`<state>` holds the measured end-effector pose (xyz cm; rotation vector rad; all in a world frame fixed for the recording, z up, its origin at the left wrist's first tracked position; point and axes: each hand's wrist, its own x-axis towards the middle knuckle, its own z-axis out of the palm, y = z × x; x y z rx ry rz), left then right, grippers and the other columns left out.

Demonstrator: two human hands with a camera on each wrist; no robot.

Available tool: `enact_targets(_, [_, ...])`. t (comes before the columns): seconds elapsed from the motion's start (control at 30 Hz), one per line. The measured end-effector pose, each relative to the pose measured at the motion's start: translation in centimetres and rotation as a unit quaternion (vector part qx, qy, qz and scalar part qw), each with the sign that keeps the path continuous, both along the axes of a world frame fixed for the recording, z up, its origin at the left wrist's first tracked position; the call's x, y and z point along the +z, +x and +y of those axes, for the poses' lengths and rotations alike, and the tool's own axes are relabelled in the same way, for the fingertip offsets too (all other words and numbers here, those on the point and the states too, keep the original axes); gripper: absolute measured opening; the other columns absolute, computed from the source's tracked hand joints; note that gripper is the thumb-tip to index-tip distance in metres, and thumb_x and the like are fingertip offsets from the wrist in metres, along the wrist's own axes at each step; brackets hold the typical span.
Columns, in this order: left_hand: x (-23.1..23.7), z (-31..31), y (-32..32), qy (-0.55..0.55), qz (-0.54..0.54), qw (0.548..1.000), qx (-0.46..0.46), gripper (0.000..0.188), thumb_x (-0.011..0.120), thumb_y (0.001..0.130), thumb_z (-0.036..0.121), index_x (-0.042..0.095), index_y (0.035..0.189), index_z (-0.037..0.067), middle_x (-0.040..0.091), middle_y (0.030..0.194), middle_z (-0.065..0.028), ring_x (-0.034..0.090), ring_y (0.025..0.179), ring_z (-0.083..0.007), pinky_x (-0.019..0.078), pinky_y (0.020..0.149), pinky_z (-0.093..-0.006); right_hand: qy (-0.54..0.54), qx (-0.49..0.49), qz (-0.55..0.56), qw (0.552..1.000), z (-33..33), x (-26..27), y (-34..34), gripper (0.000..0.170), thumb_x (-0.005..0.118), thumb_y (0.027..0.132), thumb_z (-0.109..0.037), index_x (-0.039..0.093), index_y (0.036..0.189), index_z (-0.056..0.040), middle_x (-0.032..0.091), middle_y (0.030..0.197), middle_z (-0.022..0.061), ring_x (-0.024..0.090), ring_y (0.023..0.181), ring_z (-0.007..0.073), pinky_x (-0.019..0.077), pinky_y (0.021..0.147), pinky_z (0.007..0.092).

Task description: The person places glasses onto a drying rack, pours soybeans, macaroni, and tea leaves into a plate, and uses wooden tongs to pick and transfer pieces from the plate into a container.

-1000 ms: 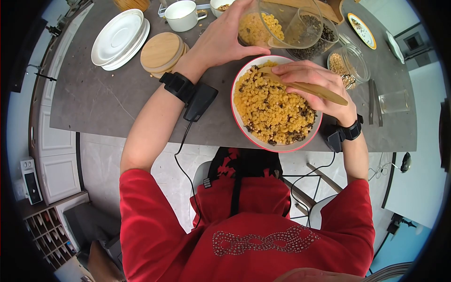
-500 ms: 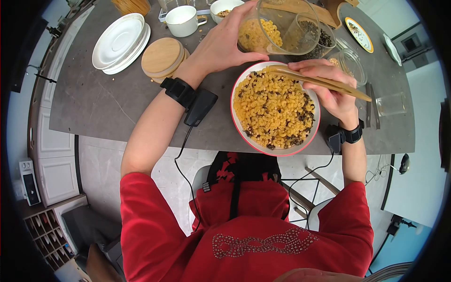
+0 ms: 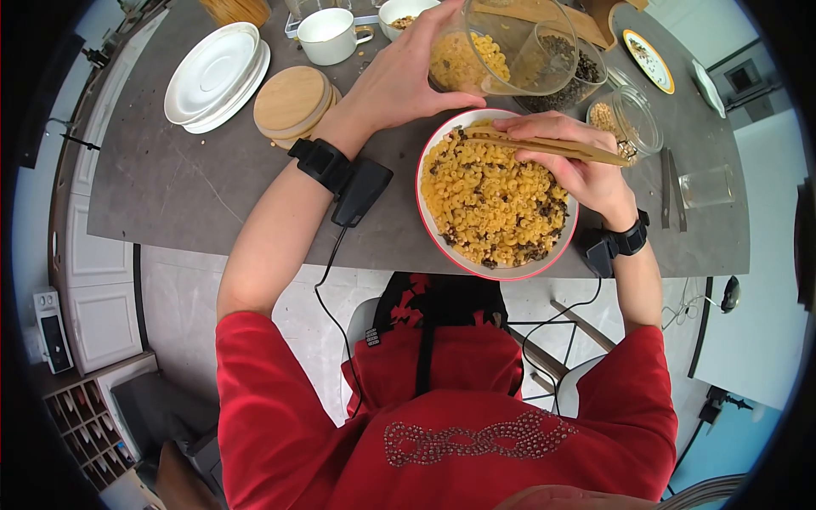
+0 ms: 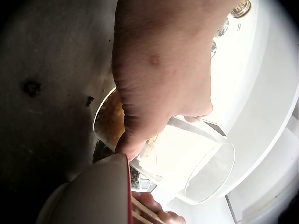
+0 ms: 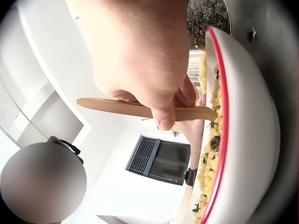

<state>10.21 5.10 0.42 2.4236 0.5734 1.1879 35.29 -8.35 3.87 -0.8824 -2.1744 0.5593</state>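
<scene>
A white bowl (image 3: 420,204) with a red rim stands near the table's front edge, full of yellow macaroni (image 3: 501,204) mixed with dark bits. My right hand (image 3: 582,161) pinches wooden tongs (image 3: 608,156) over the bowl's far side. In the right wrist view the tongs' tips (image 5: 208,113) meet the macaroni inside the rim. Beyond the bowl, my left hand (image 3: 404,76) grips a clear glass jar (image 3: 520,81), tilted with its mouth to the right; macaroni lies in its lower end. The left thumb reaches close to the bowl's rim, and the other fingers are mostly hidden behind the jar.
Behind the tilted jar stands a glass container of dark dried pieces (image 3: 588,70). To the right are an open jar of pale legumes (image 3: 650,127), metal tongs (image 3: 673,191) and a drinking glass (image 3: 707,187). Wooden lids (image 3: 291,98), stacked plates (image 3: 208,72) and a white cup (image 3: 327,38) stand left.
My right hand drew the wooden tongs up and to the right, then brought them back left over the bowl's far side. The left hand and the tilted jar stay nearly still.
</scene>
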Motion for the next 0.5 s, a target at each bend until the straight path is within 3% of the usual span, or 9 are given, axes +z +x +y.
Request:
enact_targets(0.13, [-0.1,0.14,0.1,-0.008,0.007,1.0,-0.001,0.106,0.098,0.072,0.037,0.036,0.153,0.006,0.057,0.146,-0.0155,0.06,0.132,-0.0304,0.0483,0.111,-0.043,-0.034,-0.008,0.018,0.999,-0.55,0.11,-0.51,0.022,0.069,0.097,-0.009,0.073,0.116,0.0023,0.076,0.118,0.011,0.074,0.108,0.0269,0.0594,0.094,0.0359])
enact_targets(0.5, [0.03,0.09,0.09,-0.004,-0.009,1.0,-0.014,0.106,0.097,0.073,0.037,0.036,0.153,0.005,0.056,0.148,-0.0165,0.058,0.134,-0.0303,0.0473,0.113,-0.0426,-0.003,-0.026,0.034,0.999,-0.57,0.01,-0.46,0.021,0.071,0.096,-0.005,0.073,0.115,0.003,0.076,0.116,0.0117,0.074,0.105,0.0242,0.0602,0.093,0.0347])
